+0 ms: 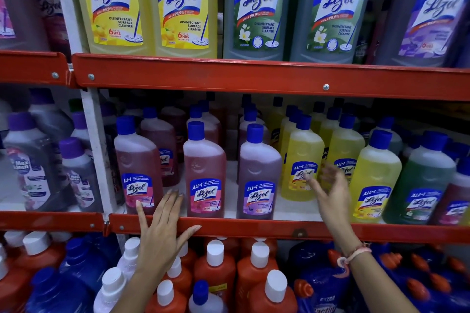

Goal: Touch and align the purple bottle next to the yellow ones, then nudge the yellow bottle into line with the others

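Observation:
My left hand is spread flat, fingers straight, over the red front rail of the middle shelf, fingertips between two pink Lizol bottles. My right hand hovers with relaxed, slightly blurred fingers in front of a yellow Lizol bottle, just right of a purple Lizol bottle. It holds nothing. A braided band sits on the right wrist.
The upper shelf carries large yellow, green and purple Lizol bottles. Grey Max Kleen bottles stand at the left past a white upright. Orange bottles with white caps and blue bottles fill the shelf below.

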Action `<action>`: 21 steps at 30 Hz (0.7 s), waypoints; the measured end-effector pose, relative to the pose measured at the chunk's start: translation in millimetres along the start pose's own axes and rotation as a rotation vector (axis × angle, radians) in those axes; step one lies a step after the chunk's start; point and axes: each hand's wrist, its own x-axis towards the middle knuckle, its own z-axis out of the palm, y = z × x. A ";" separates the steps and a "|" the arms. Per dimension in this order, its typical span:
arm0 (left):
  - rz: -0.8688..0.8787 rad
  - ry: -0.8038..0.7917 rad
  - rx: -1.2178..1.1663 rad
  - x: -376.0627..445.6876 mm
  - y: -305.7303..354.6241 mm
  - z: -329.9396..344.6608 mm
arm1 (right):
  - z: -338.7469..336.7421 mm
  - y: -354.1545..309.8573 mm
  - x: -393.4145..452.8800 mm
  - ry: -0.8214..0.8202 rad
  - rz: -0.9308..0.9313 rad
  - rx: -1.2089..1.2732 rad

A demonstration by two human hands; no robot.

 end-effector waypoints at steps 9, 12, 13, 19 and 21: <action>-0.014 -0.008 0.001 0.4 -0.6 0.8 | 2.7 -2.7 35.1 -0.323 0.209 0.118; -0.015 -0.003 0.001 0.3 0.1 0.0 | 4.0 1.8 38.8 -0.329 0.211 0.180; -0.014 0.001 0.002 0.3 0.7 -0.4 | 3.3 1.3 37.7 -0.335 0.212 0.191; -0.001 0.008 0.023 0.0 1.8 -1.9 | -7.1 0.6 23.5 -0.385 0.166 0.238; -0.002 -0.003 0.031 -0.5 1.9 -2.4 | -11.4 -1.5 16.6 -0.397 0.132 0.218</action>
